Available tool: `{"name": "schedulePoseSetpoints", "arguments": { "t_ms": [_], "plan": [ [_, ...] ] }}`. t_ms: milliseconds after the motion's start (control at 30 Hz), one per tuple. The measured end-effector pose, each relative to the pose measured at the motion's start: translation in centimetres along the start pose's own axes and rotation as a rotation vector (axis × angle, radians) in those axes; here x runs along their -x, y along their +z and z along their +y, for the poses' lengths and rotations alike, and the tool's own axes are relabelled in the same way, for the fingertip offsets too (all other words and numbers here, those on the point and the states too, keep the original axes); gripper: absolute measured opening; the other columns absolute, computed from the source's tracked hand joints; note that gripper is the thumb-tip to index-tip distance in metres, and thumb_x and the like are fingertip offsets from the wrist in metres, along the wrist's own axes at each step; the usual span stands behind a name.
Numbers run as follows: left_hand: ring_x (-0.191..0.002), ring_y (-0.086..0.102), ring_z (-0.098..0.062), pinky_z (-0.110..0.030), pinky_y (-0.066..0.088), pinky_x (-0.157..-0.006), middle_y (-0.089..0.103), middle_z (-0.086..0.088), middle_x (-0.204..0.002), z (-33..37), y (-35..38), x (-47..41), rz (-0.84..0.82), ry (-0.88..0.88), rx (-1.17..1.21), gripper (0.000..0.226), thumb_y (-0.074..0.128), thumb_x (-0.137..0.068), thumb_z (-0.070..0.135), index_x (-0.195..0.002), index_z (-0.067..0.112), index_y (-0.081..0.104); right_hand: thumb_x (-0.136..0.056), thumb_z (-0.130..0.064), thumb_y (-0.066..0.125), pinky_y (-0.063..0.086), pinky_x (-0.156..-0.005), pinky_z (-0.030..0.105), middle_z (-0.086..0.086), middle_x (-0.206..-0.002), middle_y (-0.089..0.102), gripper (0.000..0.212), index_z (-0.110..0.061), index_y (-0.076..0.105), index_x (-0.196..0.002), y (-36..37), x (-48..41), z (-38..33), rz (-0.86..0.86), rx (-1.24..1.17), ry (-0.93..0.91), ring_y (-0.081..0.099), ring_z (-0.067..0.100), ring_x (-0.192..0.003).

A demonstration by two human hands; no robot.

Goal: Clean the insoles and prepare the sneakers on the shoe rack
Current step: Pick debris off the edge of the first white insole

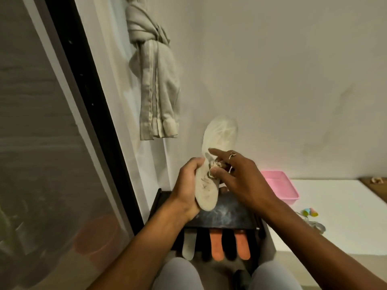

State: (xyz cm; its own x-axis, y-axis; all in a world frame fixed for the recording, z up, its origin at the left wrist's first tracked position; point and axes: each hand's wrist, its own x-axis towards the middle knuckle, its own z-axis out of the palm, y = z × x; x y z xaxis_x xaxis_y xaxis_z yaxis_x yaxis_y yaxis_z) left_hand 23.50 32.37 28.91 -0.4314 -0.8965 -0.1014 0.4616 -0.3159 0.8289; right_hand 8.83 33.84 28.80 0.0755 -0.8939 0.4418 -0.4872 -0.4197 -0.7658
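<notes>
A white sneaker [219, 132] is held toe up over the black shoe rack [230, 214]. My left hand [186, 189] grips a white insole [206, 191] with a small printed logo, holding it against the sneaker's side. My right hand [240, 181] is at the sneaker's opening. Its thumb and a bent finger pinch the laces [215, 165] while the index finger points straight out. On the rack's lower shelf lie a white insole [188, 245] and two orange insoles [216, 245], with dark gaps between them.
A pink plastic basin [281, 190] sits on a white surface [345, 216] to the right, with small coloured items [312, 212] near it. A knotted grey curtain [155, 80] hangs by the dark window frame [83, 91] on the left. My knees [178, 275] are below the rack.
</notes>
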Motion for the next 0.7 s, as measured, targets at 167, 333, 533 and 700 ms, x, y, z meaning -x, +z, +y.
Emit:
{"name": "schedulePoseSetpoints", "arguments": {
  "t_ms": [167,333,533,700],
  "plan": [
    [-0.111,0.062,-0.029,-0.043,0.044,-0.096,0.068,-0.017,-0.123,0.1,2.8,0.7,-0.037,0.005,0.053,0.080,0.026,-0.098,0.072,-0.135,0.011,0.063,-0.082,-0.018,0.084,0.059,-0.072,0.022,-0.010,-0.095,0.072,0.027,-0.027,0.073,-0.105,-2.5,0.9,-2.9,0.120,0.043,0.006,0.067,0.001,-0.084],
    [-0.104,0.066,-0.028,-0.042,0.043,-0.103,0.069,-0.018,-0.112,0.7,3.7,1.6,-0.036,0.075,0.123,0.072,0.033,-0.102,0.063,-0.120,0.005,0.072,-0.087,-0.022,0.079,0.050,-0.085,0.013,-0.015,-0.115,0.064,0.023,-0.022,0.079,-0.110,-3.7,1.6,-4.9,0.075,0.221,-0.141,0.065,0.001,-0.095],
    [-0.099,0.072,-0.030,-0.042,0.056,-0.089,0.073,-0.018,-0.109,1.9,4.6,3.7,-0.053,0.119,0.147,0.067,0.034,-0.103,0.059,-0.113,0.008,0.077,-0.092,-0.020,0.074,0.056,-0.080,0.023,-0.003,-0.109,0.067,0.020,-0.016,0.079,-0.111,-2.7,2.7,-6.7,0.134,0.396,-0.350,0.067,0.010,-0.090],
    [-0.100,0.072,-0.030,-0.043,0.058,-0.089,0.073,-0.018,-0.109,2.3,5.5,5.4,-0.046,0.151,0.117,0.067,0.034,-0.102,0.060,-0.114,0.009,0.076,-0.089,-0.015,0.077,0.051,-0.076,0.013,-0.009,-0.101,0.071,0.019,-0.020,0.080,-0.107,-3.8,4.0,-8.8,0.079,0.350,-0.355,0.065,0.001,-0.083]
  ]
}}
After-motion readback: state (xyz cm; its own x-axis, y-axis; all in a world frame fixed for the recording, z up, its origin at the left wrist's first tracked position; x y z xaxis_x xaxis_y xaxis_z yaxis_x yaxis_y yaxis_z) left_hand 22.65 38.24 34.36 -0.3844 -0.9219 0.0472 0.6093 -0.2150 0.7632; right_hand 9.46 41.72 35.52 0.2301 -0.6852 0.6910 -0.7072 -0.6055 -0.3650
